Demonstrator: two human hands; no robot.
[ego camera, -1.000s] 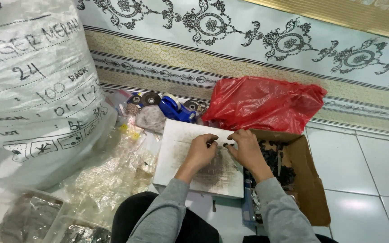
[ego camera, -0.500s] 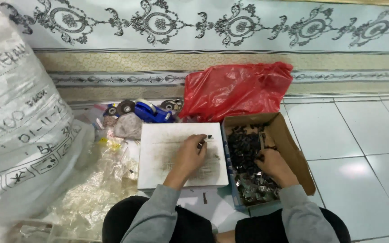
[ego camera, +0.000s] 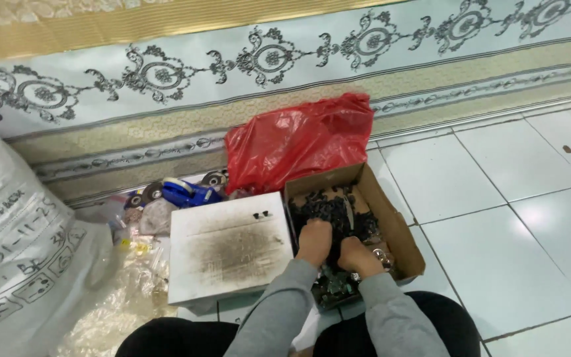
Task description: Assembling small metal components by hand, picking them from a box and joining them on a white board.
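Both hands reach down into an open cardboard box [ego camera: 398, 225] filled with several small dark parts [ego camera: 328, 208]. My left hand [ego camera: 315, 239] and my right hand [ego camera: 357, 254] lie side by side on the pile, fingers curled into the parts; what they hold is hidden. Left of the box lies a smudged white board [ego camera: 229, 248] with two small dark pieces [ego camera: 261, 214] near its far right corner. Grey sleeves cover both forearms.
A red plastic bag [ego camera: 299, 142] sits behind the box against a patterned wall. A blue tool [ego camera: 186, 194] and round discs [ego camera: 216, 178] lie at the back left. A big white sack [ego camera: 14, 264] and clear plastic bags [ego camera: 127, 291] fill the left. White floor tiles [ego camera: 497, 198] spread right.
My left hand has left the white board and joined my right hand in the box. Two small pieces now rest on the board. The view has shifted to the right.
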